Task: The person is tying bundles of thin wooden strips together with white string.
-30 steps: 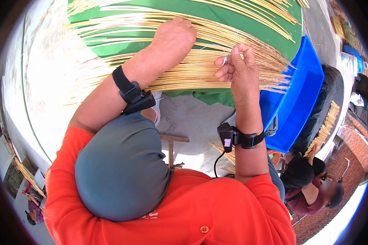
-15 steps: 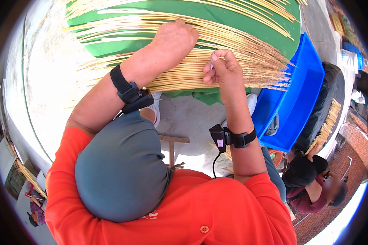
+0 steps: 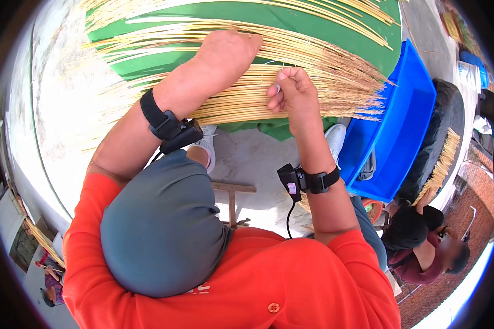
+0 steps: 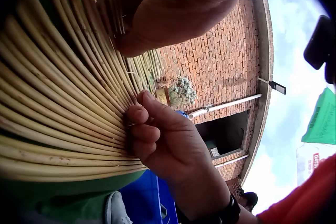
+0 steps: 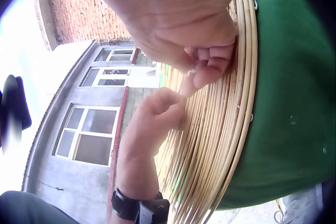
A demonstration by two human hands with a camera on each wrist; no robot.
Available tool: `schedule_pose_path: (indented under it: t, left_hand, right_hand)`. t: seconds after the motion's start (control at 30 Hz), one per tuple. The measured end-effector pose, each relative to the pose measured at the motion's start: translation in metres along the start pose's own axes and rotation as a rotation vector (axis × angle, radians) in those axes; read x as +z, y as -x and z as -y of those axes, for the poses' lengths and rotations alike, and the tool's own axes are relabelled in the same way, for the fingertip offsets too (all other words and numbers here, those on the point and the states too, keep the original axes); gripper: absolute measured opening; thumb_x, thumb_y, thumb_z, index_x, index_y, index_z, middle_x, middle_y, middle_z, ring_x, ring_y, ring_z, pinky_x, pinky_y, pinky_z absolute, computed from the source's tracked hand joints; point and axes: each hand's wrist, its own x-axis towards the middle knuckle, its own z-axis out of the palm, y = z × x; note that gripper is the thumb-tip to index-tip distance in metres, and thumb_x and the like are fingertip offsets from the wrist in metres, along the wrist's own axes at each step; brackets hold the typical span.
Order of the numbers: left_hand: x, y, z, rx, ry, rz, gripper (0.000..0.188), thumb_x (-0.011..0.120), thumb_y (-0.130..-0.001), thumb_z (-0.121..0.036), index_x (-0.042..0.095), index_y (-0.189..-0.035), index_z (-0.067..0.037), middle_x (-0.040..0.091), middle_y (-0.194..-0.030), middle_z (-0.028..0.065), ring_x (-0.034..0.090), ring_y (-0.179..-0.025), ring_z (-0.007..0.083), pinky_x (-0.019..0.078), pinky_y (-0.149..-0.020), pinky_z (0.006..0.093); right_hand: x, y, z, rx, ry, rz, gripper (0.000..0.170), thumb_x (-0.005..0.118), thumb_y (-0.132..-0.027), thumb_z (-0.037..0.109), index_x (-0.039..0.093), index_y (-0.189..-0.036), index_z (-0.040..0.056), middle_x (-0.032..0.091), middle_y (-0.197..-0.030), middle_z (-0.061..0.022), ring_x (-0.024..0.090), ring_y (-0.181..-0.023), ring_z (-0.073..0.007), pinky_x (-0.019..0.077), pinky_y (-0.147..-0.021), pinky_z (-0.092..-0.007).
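A flat row of straw-coloured broom stalks (image 3: pixel 233 107) with brown feathery tips lies side by side across a green cloth (image 3: pixel 148 64). My left hand (image 3: pixel 228 52) is at the far side of the row, thumb and fingers pinching some stalks. My right hand (image 3: pixel 299 101) is over the near stalks toward their tips, thumb and forefinger pinching a thin needle, mostly hidden by the fingers. Fine white thread (image 3: pixel 274 61) curves over the stalks between the hands. A silvery band (image 3: pixel 278 88) is on a right finger. The left wrist view shows both hands close together at the stalks.
A blue plastic bin (image 3: pixel 417 137) stands right of the cloth, beside a black padded thing (image 3: pixel 442 109). More loose stalks (image 3: pixel 346 22) lie along the far side. Below the table edge are white shoes (image 3: pixel 336 140) and a wooden stand (image 3: pixel 231 189). Another person (image 3: pixel 422 247) is at lower right.
My right hand has moved left along the stalks and slightly toward me, nearer my left hand. The left hand stays on the far stalks, with only a slight shift.
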Motion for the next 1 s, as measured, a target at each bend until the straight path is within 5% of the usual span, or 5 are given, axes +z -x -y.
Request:
schedule_pose_path:
  t: [0.07, 0.27, 1.0]
  left_hand:
    - [-0.002, -0.003, 0.002, -0.12, 0.104, 0.122, 0.012, 0.056, -0.075, -0.01, 0.059, -0.085, -0.006, 0.061, -0.077, 0.013, 0.059, -0.077, 0.03, 0.0478, -0.067, 0.0398]
    - [0.001, -0.001, 0.01, -0.234, 0.425, 0.122, 0.014, 0.061, -0.079, -0.022, 0.061, -0.085, -0.009, 0.061, -0.076, 0.011, 0.058, -0.076, 0.0308, 0.0445, -0.065, 0.0399]
    - [0.011, 0.006, 0.004, -0.254, 0.375, -0.058, 0.017, 0.068, -0.07, -0.023, 0.064, -0.081, -0.011, 0.064, -0.082, 0.0095, 0.06, -0.079, 0.0282, 0.0474, -0.068, 0.0373]
  right_hand:
    - [0.001, 0.0, 0.0, -0.006, 0.012, -0.011, 0.012, 0.05, -0.091, 0.019, 0.049, -0.093, 0.0072, 0.057, -0.067, -0.0032, 0.052, -0.048, -0.0083, 0.0413, -0.043, -0.0199]
    - [0.005, 0.001, 0.0, -0.03, 0.002, -0.03, 0.01, 0.051, -0.09, 0.016, 0.049, -0.093, 0.0059, 0.058, -0.068, -0.0036, 0.052, -0.047, -0.0083, 0.0406, -0.042, -0.0194]
    - [0.02, 0.006, -0.002, -0.01, 0.158, -0.063, 0.007, 0.053, -0.085, 0.007, 0.051, -0.086, 0.0008, 0.056, -0.058, -0.0049, 0.047, -0.039, -0.0079, 0.038, -0.035, -0.0213]
